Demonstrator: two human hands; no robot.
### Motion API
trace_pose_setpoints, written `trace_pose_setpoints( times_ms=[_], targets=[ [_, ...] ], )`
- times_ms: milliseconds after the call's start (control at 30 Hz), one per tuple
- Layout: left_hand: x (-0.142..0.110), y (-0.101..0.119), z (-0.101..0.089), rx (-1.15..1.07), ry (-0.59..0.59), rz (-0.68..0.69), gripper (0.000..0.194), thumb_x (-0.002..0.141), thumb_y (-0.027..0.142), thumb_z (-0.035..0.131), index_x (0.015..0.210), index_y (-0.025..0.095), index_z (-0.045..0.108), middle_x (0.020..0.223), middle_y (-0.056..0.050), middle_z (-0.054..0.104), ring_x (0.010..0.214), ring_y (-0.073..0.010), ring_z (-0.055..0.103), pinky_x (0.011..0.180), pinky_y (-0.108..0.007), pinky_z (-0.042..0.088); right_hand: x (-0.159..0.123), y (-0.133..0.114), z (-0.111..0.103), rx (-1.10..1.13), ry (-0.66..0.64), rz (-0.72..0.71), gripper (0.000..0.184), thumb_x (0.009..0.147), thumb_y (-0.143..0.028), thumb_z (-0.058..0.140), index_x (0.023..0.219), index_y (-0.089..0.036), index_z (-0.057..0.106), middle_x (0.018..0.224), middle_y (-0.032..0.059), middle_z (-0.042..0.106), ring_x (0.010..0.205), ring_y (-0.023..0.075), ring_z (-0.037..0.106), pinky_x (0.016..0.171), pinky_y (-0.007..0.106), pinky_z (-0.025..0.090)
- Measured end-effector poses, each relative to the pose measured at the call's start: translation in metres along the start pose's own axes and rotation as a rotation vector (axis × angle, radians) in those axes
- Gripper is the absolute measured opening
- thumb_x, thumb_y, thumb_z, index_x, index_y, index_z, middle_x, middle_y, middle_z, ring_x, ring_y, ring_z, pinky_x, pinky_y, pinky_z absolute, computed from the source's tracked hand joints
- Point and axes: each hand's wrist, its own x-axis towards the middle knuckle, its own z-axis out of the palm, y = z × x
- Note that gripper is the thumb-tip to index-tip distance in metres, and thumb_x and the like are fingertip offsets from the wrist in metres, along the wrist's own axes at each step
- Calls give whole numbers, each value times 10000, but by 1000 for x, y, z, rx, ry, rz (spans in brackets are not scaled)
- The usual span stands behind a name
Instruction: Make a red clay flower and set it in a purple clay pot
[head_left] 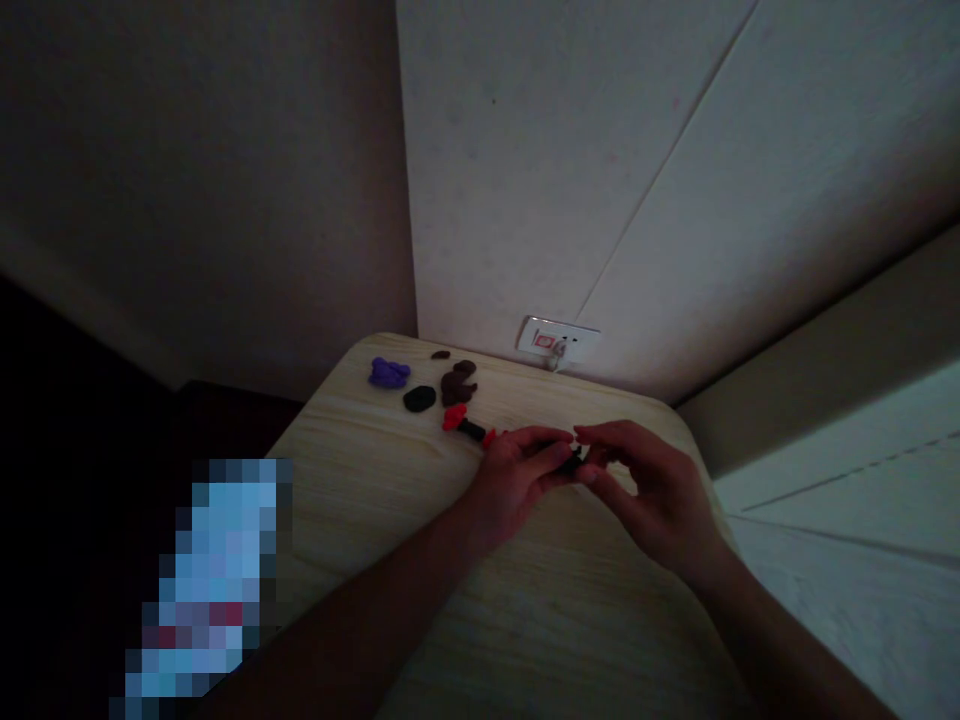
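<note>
In a dim corner we have a pale wood-grained table (352, 470) against a light wall (555, 170), and a socket plate (559, 337) sits on that wall, beyond our hands. Our left hand (521, 475) is closed down to a pinch, thumb against fingers, on a small black piece (574, 462) whose end pokes out toward the right. Our right hand (656, 490) faces it, half curled, its thumb and forefinger slightly apart at that end; we cannot tell whether they grip it. Just beyond the left hand's knuckles, a red-and-black piece (472, 430) lies on the wood, its near end partly hidden by that hand. Farther out, ahead and to the left of the same hand, we see a brown lump (456, 386), a dark flat lump (420, 399), a purple lump (389, 373) and a small brown scrap (441, 355).
</note>
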Motion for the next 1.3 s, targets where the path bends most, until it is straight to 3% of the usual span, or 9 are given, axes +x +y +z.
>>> trace_pose_setpoints(
  times_ms=[133,333,500,700,967,1067,1167,1300],
  targets=[
    [0,-7,-3,35,-3,-2,307,637,269,951,833,106,780,814,-49,759,760,-154,706,783,-296,561,-25,5,14,-126,90,-117,170,906,-251,768,1074,-226,755,909,51,734,728,175,668,694,322,567],
    [0,-11,-5,69,-34,-8,229,729,243,859,870,76,794,842,-95,769,814,-190,715,838,-313,539,-28,23,26,-59,160,-83,146,891,-260,789,1030,-247,748,888,43,733,710,183,650,661,341,556],
    [-4,-12,-2,-40,-36,-135,119,873,193,730,874,80,768,900,-101,758,849,-194,713,902,-370,567,-24,26,24,-101,302,-79,83,902,-266,770,980,-246,791,875,56,665,697,174,596,591,326,511],
    [-5,-6,-2,14,-60,-114,145,920,181,691,1002,80,756,1024,-130,767,992,-233,727,967,-384,567,-23,29,23,15,166,-31,161,960,-235,671,1090,-229,766,906,62,724,792,191,652,707,347,555],
    [-7,-6,-2,138,-2,-104,255,844,165,781,1087,91,756,994,-109,769,860,-151,716,818,-249,572,-30,25,20,-95,103,-140,139,934,-243,673,1025,-221,776,1034,106,677,924,224,662,788,376,584],
    [-10,-11,-1,247,5,-94,282,784,253,847,1001,97,755,858,-66,739,741,-126,673,689,-222,547,-30,25,18,-65,124,-141,183,935,-247,663,1088,-195,747,1021,109,681,935,230,660,801,376,575],
    [-13,-16,-1,397,-11,-135,341,796,424,823,855,110,704,640,11,614,507,-67,512,464,-181,376,-29,27,17,-27,160,-77,210,954,-262,623,1122,-183,721,941,87,681,832,211,648,746,362,555],
    [-17,-18,-2,500,27,-192,502,804,623,724,659,176,549,443,94,387,351,-46,288,366,-185,222,-27,33,19,8,148,11,212,1000,-310,563,1045,-186,730,898,83,705,806,217,664,732,361,538]
  ],
)
